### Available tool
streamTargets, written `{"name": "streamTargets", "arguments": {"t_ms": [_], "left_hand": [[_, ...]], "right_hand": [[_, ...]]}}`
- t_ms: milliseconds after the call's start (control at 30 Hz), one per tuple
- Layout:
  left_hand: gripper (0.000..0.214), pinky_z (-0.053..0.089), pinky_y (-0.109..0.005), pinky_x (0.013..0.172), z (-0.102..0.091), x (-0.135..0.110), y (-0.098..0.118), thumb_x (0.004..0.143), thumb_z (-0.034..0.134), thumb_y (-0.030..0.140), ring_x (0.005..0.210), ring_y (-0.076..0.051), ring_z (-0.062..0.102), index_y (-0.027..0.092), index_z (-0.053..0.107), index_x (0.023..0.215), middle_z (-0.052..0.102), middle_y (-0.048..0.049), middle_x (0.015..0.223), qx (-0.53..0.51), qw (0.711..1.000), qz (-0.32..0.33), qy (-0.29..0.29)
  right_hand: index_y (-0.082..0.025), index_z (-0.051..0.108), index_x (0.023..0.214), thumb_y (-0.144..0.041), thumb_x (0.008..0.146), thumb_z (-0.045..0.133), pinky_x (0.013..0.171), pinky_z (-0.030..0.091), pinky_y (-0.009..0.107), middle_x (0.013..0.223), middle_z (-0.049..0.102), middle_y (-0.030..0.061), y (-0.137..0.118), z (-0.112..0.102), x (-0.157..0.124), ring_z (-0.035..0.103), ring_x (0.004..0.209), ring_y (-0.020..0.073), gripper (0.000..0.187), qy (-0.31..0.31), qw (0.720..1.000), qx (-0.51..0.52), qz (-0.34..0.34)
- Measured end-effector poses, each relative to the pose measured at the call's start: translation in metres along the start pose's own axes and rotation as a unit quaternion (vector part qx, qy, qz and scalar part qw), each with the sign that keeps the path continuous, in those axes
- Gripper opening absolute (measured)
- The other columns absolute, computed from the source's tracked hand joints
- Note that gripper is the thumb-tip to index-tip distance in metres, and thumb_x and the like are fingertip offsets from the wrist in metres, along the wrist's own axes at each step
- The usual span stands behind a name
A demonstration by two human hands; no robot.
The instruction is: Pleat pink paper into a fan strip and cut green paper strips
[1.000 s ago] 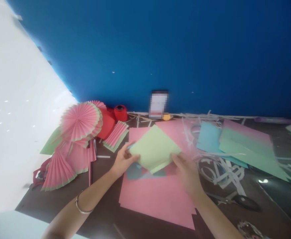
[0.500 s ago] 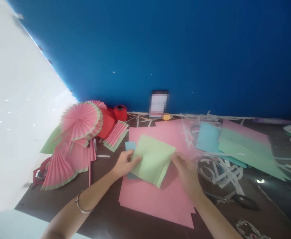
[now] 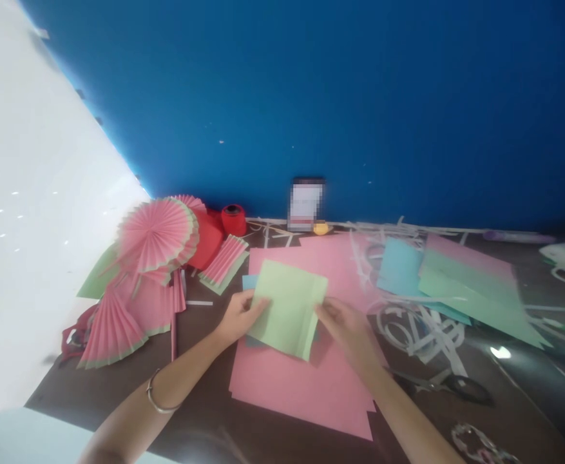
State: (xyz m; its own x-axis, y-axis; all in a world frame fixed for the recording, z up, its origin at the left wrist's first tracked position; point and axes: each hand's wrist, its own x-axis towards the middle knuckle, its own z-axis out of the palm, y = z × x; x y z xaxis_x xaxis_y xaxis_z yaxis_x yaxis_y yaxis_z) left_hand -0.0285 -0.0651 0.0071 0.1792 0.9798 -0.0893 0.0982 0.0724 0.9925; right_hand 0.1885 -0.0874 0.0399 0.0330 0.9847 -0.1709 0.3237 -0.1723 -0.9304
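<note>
I hold a small stack of square paper sheets, light green on top [image 3: 289, 306], just above a pile of large pink sheets [image 3: 306, 380] on the dark table. My left hand [image 3: 238, 317] pinches the stack's left edge, thumb on top. My right hand [image 3: 347, 328] grips its right edge with fingers curled. A blue sheet [image 3: 249, 281] peeks out from under the green one at the upper left. The sheets tilt slightly, with the lower corner drooping.
Pleated pink paper fans [image 3: 154, 235] and a red tape roll [image 3: 234, 219] lie at the left. Green, pink and blue sheets [image 3: 460, 280] with white paper strips [image 3: 422, 325] are at the right. Scissors [image 3: 449, 385] rest near my right forearm. A blue wall [image 3: 311, 103] stands behind.
The green stack has turned from a diamond pose to nearly square and shifted a little left and down. My right hand moved left along with it.
</note>
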Motion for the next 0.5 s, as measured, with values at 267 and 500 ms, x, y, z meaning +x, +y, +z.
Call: {"name": "streamTargets", "arguments": {"t_ms": [267,500], "left_hand": [[0.035,0.037,-0.02,0.052,0.001,0.0,0.001,0.078,0.057,0.047,0.057,-0.009,0.045,0.012,0.06,0.072,0.054,0.0008,0.064,0.007,0.998,0.024,0.062],[0.036,0.044,-0.022,0.059,0.0,0.001,0.003,0.078,0.056,0.048,0.066,-0.013,0.055,0.013,0.062,0.083,0.062,-0.0028,0.074,-0.012,0.994,0.031,0.106]], "right_hand": [[-0.02,0.066,0.081,-0.045,0.073,0.061,0.076,0.05,0.033,0.089,0.071,0.0069,0.001,0.003,0.0,0.065,0.085,0.0236,0.028,-0.032,0.997,0.058,0.047],[-0.019,0.065,0.086,-0.049,0.08,0.05,0.073,0.049,0.034,0.083,0.07,0.0068,0.003,-0.011,0.004,0.064,0.078,0.0225,0.034,0.039,0.998,-0.014,-0.036]]}}
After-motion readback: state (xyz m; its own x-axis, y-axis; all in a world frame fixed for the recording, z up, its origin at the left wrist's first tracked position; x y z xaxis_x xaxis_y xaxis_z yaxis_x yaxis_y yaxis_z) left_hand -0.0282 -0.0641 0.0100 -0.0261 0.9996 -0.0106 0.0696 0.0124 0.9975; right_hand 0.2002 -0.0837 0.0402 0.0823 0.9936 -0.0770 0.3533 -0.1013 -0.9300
